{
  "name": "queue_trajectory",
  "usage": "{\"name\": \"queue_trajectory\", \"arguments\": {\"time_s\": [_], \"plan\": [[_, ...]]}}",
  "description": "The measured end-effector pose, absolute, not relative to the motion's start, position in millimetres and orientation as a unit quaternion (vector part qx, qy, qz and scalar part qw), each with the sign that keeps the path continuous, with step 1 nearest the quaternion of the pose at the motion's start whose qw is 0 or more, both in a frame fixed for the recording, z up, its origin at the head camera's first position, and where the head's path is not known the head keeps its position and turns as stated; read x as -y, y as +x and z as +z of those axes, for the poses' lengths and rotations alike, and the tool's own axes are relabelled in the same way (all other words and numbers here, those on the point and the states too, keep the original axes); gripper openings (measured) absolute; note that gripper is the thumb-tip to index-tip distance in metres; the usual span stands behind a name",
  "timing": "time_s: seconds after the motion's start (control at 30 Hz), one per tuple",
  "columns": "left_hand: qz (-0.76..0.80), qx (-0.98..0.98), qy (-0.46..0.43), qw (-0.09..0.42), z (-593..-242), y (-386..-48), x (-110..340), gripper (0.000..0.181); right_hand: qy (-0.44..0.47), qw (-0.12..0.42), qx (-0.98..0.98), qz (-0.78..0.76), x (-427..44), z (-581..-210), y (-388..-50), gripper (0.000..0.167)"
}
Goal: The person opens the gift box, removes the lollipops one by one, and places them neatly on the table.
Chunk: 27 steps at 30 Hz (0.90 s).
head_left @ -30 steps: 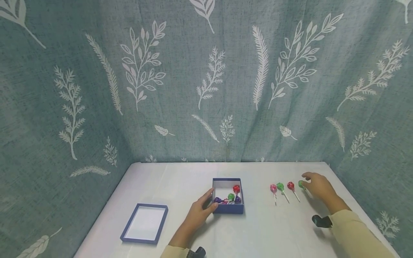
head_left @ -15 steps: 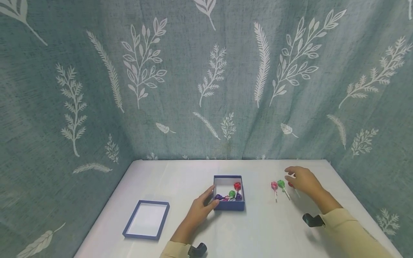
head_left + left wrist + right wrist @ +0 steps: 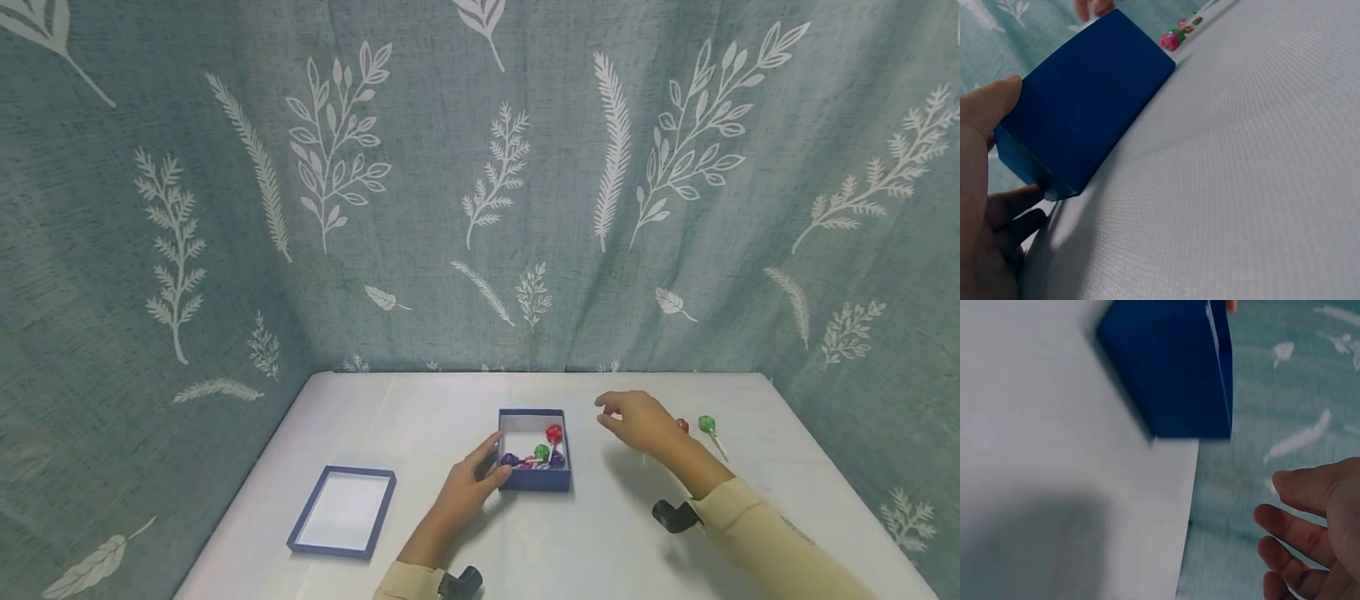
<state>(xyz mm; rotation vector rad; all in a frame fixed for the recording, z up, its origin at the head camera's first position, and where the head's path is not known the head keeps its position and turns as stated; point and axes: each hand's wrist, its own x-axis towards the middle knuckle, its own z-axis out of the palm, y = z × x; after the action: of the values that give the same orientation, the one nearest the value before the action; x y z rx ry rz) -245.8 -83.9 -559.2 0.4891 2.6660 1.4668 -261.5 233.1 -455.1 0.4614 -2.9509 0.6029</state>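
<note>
Lying in blue box [image 3: 534, 480], lollipops [image 3: 553, 434]

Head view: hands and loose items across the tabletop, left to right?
Shallow blue-rimmed lid → left hand → blue box → right hand → red lollipop, partly hidden behind that hand or wrist → green lollipop.

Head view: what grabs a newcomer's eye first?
Probably the leafy teal curtain, filling the back and sides. Next, the open blue box on the white table, colourful lollipops inside, the left hand holding its near left corner. Then the empty right hand, hanging just right of the box.
</note>
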Motion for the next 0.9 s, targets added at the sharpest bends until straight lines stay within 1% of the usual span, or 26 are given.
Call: {"name": "queue_trajectory", "arguments": {"time_s": [0.23, 0.43, 0.67, 0.8, 0.9], "plan": [[0.481, -0.863, 0.153, 0.037, -559.6, -245.0, 84.7, 0.064, 0.163, 0.020, 0.965, 0.204, -183.0, -454.6, -263.8, 0.023], [0.486, -0.858, 0.165, 0.030, -559.5, -246.0, 85.4, 0.063, 0.214, 0.014, 0.956, 0.201, -147.4, -459.0, -266.5, 0.023], [0.490, -0.853, 0.178, 0.021, -558.6, -246.8, 86.4, 0.060, 0.245, -0.013, 0.951, 0.188, -121.4, -470.8, -272.1, 0.028], [0.491, -0.852, 0.182, 0.020, -558.7, -246.9, 87.7, 0.063, 0.262, -0.027, 0.947, 0.183, -110.4, -475.4, -271.6, 0.034], [0.489, -0.853, 0.183, 0.021, -559.4, -246.9, 88.6, 0.065, 0.276, -0.031, 0.945, 0.173, -104.0, -480.1, -272.0, 0.035]]}}
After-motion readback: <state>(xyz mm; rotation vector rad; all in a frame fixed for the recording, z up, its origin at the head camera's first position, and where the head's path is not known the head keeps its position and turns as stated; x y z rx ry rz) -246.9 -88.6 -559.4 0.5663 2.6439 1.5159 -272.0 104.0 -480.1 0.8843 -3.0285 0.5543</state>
